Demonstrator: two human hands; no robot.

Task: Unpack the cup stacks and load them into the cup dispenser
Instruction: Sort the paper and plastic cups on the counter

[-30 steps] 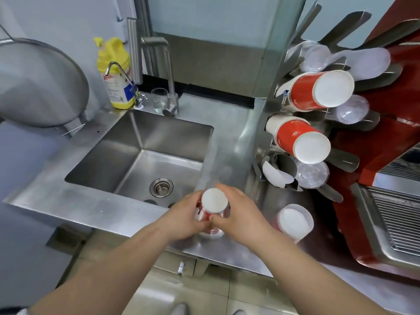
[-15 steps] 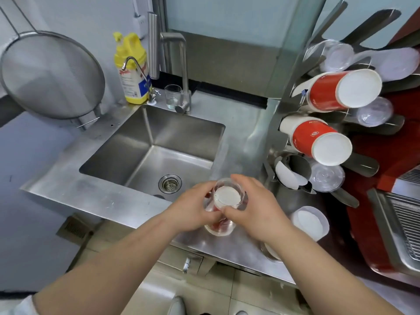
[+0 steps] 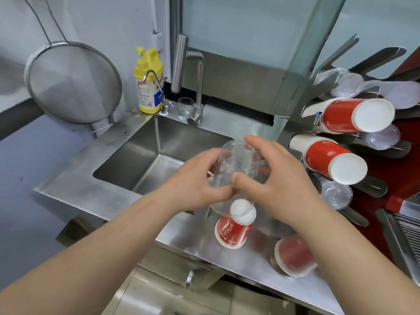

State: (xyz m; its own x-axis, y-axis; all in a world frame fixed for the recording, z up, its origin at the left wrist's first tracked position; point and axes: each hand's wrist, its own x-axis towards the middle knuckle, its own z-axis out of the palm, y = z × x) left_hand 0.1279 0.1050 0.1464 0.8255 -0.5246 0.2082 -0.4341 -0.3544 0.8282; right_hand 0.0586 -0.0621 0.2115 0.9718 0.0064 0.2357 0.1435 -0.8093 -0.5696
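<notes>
A stack of red paper cups (image 3: 234, 228) stands upside down on the steel counter (image 3: 238, 264), its white base up. A clear plastic sleeve (image 3: 236, 164) is lifted above it, the lower end still around the stack's top. My left hand (image 3: 195, 185) and my right hand (image 3: 272, 180) both grip the sleeve from either side. A second wrapped red stack (image 3: 293, 258) lies partly hidden under my right forearm. The cup dispenser (image 3: 354, 137) at the right holds red cup stacks and clear cups in its metal arms.
A steel sink (image 3: 145, 155) sits just beyond my hands, with a tap (image 3: 193, 83), a small glass (image 3: 186, 109) and a yellow bottle (image 3: 148, 80) behind it. A round strainer (image 3: 72, 83) hangs at the left. A red machine with a grille (image 3: 409, 233) stands at the right.
Both hands have risen, drawing the clear sleeve up off the red cup stack, which now stands exposed on the counter. The camera view has shifted.
</notes>
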